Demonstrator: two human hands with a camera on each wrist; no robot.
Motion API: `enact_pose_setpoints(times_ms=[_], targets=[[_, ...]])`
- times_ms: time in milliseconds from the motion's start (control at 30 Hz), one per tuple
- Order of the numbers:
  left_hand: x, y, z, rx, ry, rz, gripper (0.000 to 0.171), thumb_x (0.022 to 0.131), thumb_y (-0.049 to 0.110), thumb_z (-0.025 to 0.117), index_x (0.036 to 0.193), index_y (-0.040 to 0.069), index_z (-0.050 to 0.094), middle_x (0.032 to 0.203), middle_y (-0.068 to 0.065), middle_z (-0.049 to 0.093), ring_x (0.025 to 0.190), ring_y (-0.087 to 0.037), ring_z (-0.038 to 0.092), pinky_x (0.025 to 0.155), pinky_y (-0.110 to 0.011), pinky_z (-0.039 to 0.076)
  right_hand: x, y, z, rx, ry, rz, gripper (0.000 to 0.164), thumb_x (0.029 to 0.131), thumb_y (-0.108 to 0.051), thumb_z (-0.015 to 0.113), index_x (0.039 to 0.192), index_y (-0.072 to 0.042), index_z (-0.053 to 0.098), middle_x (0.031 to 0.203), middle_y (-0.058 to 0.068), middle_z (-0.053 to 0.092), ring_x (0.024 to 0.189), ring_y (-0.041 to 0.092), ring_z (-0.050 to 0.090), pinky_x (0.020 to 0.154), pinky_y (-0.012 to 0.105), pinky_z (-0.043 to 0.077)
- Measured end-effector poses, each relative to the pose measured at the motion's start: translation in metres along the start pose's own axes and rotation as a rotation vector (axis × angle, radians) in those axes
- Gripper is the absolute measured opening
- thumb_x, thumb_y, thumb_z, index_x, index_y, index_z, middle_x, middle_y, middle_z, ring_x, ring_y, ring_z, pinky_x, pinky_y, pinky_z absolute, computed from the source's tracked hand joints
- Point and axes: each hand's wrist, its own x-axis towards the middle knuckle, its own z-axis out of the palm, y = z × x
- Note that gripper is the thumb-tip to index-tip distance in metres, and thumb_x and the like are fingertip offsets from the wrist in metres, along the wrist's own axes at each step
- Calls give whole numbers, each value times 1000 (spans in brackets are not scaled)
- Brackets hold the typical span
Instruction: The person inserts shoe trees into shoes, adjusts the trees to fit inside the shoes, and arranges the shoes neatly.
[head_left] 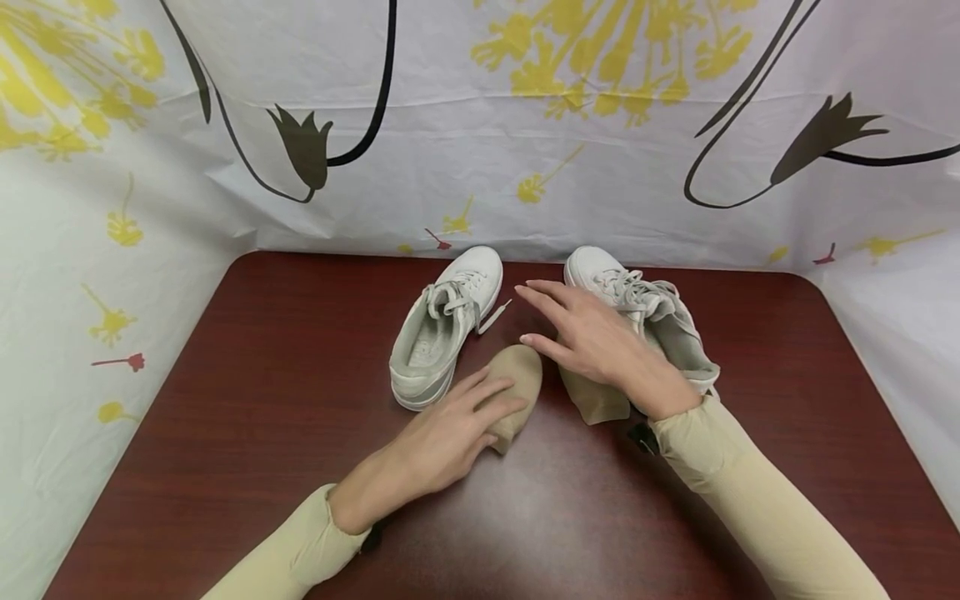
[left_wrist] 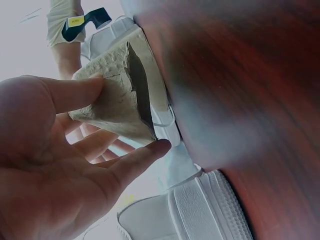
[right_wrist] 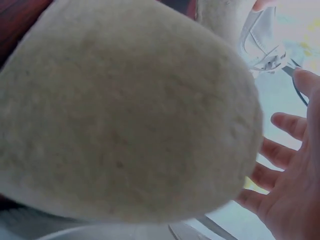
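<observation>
In the head view my left hand (head_left: pixel 446 433) holds a tan, moulded-pulp shoe insert (head_left: pixel 527 375). The left wrist view shows the thumb on one side of that insert (left_wrist: pixel 107 105) and fingers along the other, its open torn-looking end facing the camera. My right hand (head_left: pixel 600 333) hovers over a second shoe insert (head_left: pixel 596 400), fingers spread. Up close in the right wrist view, this second insert (right_wrist: pixel 125 110) stands apart from the extended fingers (right_wrist: pixel 277 152). A white sneaker (head_left: pixel 416 385) lies left of the hands; another white sneaker (head_left: pixel 588 265) is partly behind my right hand.
The sneakers stand toward the back of a dark red wooden table (head_left: pixel 300 350). A loose lace (head_left: pixel 495 317) trails from the left sneaker. White sheeting (head_left: pixel 450 125) with yellow and dark flower prints hangs behind and at both sides.
</observation>
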Motion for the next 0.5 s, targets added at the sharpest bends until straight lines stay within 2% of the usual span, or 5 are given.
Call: enact_pose_setpoints(times_ms=[233,500], targets=[[-7,-1,-5,-8,3,-24,55,91,15,71,143,21,54,152,-6,43,143,-34,33,114,-44,31,2,0,6,11,-32,10,63,98,-44,58,151,-14,42,146,14,48,126,34,52,104,50,41],[-11,-2,-4,-38,11,-13,53,92,17,70,143,23,54,152,-4,43,144,-33,33,113,-48,34,6,0,8,45,-45,26,62,99,-46,57,150,-14,44,145,13,48,126,33,53,104,49,41]])
